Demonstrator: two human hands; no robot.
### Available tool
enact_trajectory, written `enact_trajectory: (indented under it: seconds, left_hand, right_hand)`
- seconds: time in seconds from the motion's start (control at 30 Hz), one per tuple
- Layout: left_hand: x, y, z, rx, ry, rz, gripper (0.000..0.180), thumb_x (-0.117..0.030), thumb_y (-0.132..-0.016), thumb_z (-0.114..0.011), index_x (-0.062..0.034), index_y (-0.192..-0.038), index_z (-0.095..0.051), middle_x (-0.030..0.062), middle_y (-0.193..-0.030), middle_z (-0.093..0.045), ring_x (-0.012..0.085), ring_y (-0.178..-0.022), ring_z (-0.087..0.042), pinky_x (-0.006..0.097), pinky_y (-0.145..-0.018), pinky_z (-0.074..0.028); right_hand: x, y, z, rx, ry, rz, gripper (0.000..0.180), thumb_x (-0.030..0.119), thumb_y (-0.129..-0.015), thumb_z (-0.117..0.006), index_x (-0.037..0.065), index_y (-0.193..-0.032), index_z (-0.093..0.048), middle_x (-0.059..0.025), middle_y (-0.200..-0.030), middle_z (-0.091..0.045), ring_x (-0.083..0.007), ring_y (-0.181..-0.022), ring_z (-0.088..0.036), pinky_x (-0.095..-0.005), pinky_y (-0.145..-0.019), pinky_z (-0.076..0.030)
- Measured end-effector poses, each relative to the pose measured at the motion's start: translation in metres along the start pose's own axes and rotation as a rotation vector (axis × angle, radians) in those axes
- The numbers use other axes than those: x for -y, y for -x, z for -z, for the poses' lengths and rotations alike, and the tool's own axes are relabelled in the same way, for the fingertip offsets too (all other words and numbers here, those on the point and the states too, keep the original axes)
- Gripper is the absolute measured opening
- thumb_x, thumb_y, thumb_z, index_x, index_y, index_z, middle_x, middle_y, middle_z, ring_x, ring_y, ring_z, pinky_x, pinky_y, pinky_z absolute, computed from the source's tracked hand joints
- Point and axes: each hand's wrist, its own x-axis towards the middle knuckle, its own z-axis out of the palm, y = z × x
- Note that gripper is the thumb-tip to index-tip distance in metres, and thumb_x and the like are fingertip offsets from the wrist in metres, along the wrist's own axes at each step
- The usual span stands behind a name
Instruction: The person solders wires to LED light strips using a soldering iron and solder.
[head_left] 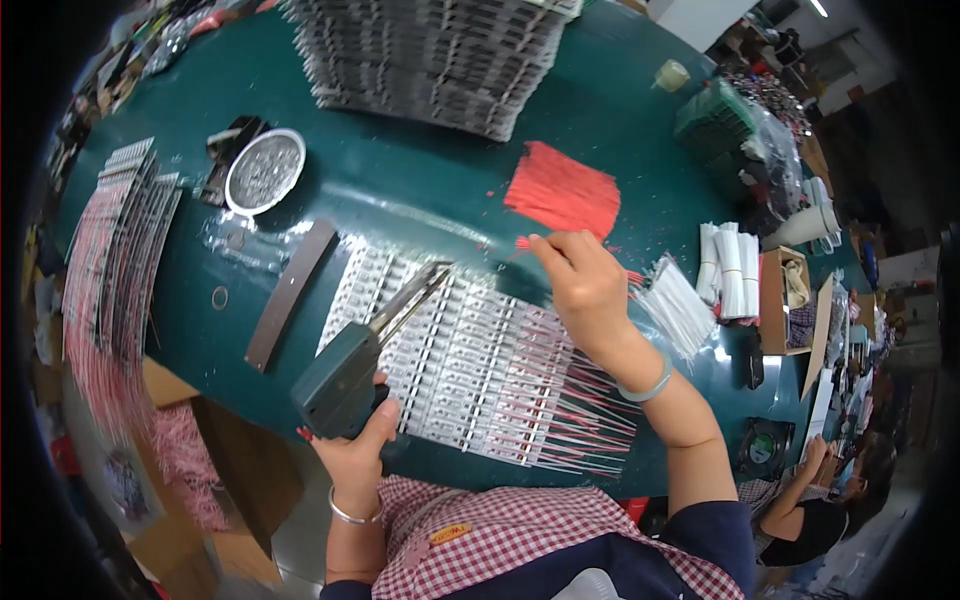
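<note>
In my left hand [358, 450] is a dark green gun-shaped tool [340, 378] with two long metal prongs, their tips over a flat panel of metal strips [435, 350]. My fingers wrap its handle. My right hand [583, 290] is raised above the panel's far right corner, with thumb and fingers pinched on a few short red strands [522, 243]. Just beyond lies a loose pile of red strands [563, 188]. Thin red and white wires [585, 420] fan out from the panel's right side. White thin tubes [676, 305] lie right of my right wrist.
A tall stack of metal strips [430, 60] stands at the back. On the left are a metal bowl [265, 172], a brown bar [290, 295] and wired strips [120, 280]. Bundled white tubes [738, 270] and a cardboard box [785, 300] stand right; another person [825, 500] sits lower right.
</note>
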Motion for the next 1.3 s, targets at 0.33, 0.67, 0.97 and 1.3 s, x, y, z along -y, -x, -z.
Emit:
enact_trajectory:
  seconds: [0.33,0.67,0.97,1.3]
  left_hand:
    - [-0.001,0.000,-0.001,-0.050,0.086,-0.030,0.055,0.012,-0.071,-0.068,0.0041,-0.123,-0.052,0.0149,-0.101,-0.064,0.0133,-0.060,-0.056,0.025,-0.046,-0.044]
    - [0.000,-0.003,0.003,-0.063,0.123,-0.067,0.052,0.011,-0.075,-0.069,0.0036,-0.122,-0.050,0.0153,-0.104,-0.062,0.0146,-0.062,-0.057,0.025,-0.046,-0.046]
    - [0.004,-0.003,-0.006,0.037,-0.035,-0.172,0.056,0.009,-0.077,-0.071,0.0030,-0.127,-0.047,0.0151,-0.111,-0.059,0.0138,-0.065,-0.057,0.024,-0.047,-0.047]
    - [0.005,-0.004,0.004,0.077,0.137,-0.090,0.044,-0.006,-0.083,-0.074,0.0038,-0.119,-0.052,0.0144,-0.102,-0.060,0.0136,-0.058,-0.056,0.024,-0.045,-0.044]
  right_hand:
    - [0.009,0.005,-0.027,0.483,0.378,0.320,0.013,0.020,-0.064,-0.065,0.008,-0.058,-0.067,-0.0071,-0.074,-0.057,-0.0238,-0.077,-0.054,-0.0331,-0.059,-0.042]
    - [0.033,-0.001,-0.004,0.227,-0.302,-0.113,0.013,0.009,-0.076,-0.064,0.010,-0.084,-0.074,-0.0081,-0.075,-0.059,-0.0263,-0.082,-0.062,-0.0397,-0.065,-0.052]
    - [0.109,0.001,0.018,0.317,-1.215,-0.367,0.018,0.009,-0.085,-0.069,0.005,-0.101,-0.074,-0.0118,-0.086,-0.067,-0.0277,-0.080,-0.065,-0.0369,-0.072,-0.051]
    - [0.111,0.003,0.027,0.446,-1.395,-0.458,0.020,0.008,-0.083,-0.070,0.003,-0.102,-0.074,-0.0126,-0.086,-0.072,-0.0222,-0.075,-0.068,-0.0329,-0.070,-0.052]
